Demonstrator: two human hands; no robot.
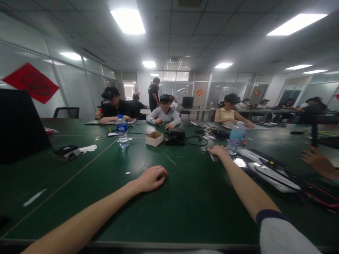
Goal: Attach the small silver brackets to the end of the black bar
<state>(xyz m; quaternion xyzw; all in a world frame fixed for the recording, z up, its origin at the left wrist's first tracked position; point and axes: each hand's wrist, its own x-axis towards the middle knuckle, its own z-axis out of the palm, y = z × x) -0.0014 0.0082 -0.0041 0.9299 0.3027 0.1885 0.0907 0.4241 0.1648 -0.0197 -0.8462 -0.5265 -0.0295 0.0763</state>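
My left hand (153, 178) rests on the green table (185, 201) with its fingers curled in. A dark spot shows between thumb and fingers, and I cannot tell whether it is a small object or shadow. Farther out, my right hand (219, 150) reaches down to the table with its fingers bent together over a small white item (214, 158), whose kind I cannot make out. A small metallic-looking piece (203, 149) lies just left of those fingertips. Close to the right of that hand stands a clear water bottle (235, 139).
A blue-capped bottle (122, 132), an open cardboard box (154, 139) and a black box (175, 136) stand ahead. Cables (215, 132) lie behind my right hand, white-and-black equipment (274, 173) to its right. Another person's hand (319, 160) is at far right. Several people sit opposite.
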